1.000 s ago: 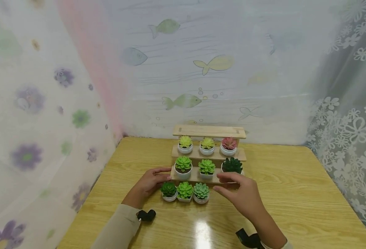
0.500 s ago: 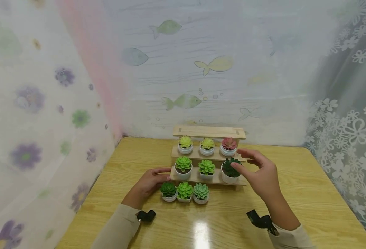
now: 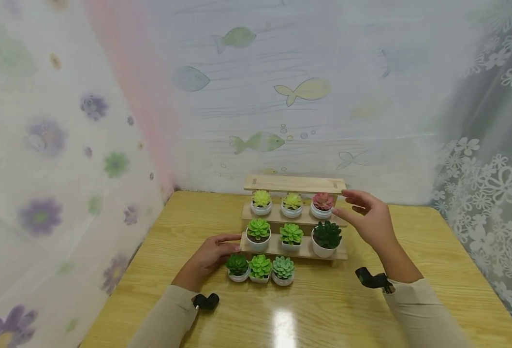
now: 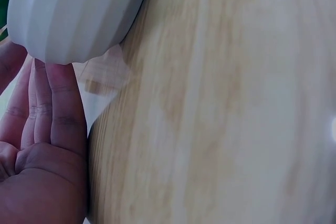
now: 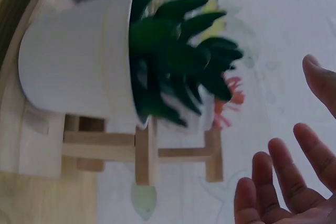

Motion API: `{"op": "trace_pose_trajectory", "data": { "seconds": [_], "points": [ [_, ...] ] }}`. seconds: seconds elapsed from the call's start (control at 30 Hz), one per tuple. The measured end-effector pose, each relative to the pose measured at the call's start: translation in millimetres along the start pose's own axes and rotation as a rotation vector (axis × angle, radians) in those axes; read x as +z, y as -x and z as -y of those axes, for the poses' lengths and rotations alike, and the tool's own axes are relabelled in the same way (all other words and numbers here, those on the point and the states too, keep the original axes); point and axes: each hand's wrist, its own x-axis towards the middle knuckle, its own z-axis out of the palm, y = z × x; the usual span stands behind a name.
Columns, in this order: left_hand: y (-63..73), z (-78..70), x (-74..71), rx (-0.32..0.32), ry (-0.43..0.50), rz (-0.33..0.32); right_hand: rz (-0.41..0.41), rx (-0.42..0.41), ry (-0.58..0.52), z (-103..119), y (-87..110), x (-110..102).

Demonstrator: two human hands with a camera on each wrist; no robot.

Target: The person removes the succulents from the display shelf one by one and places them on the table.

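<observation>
"Where's that right hand (image 3: 369,220) now?"

"Just beside the red succulent (image 3: 323,200) on the wooden stand (image 3: 297,183), fingers spread, holding nothing."

"And the left hand (image 3: 210,253)?"

"At the left end of the lower shelf (image 3: 275,245), fingers fairly straight, three potted plants (image 3: 260,266) near it on the table (image 3: 334,314)."

"Best way to work it?"

"Left steadying the shelf lightly, I'd say; right touching only the white pot (image 3: 322,213), gently, lest the stand shift."

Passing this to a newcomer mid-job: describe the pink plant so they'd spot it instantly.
On the table, find the wooden rack. Its middle shelf, just below the top board, bears a row of three pots. The pink plant is at the right end, its colour unlike any other: its two shelf neighbours are yellow-green.
</observation>
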Motion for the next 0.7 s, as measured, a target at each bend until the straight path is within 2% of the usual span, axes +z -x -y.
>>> {"op": "trace_pose_trajectory", "data": {
  "seconds": [0.17,0.3,0.5,0.7],
  "points": [
    [-0.3,-0.3,0.4,0.001,-0.014,0.006,0.109,0.061,-0.006,-11.9,-17.1,-0.5],
    [-0.4,-0.1,-0.3,0.006,-0.015,0.009,0.166,0.102,0.006,-15.1,-24.8,1.6],
    [-0.9,1.2,-1.0,0.012,0.000,0.013,0.210,0.150,0.024,-15.6,-30.7,6.7],
    [-2.3,3.7,-1.6,0.019,0.003,0.020,0.240,0.162,0.057,-17.9,-32.7,10.4]
  ]
}}
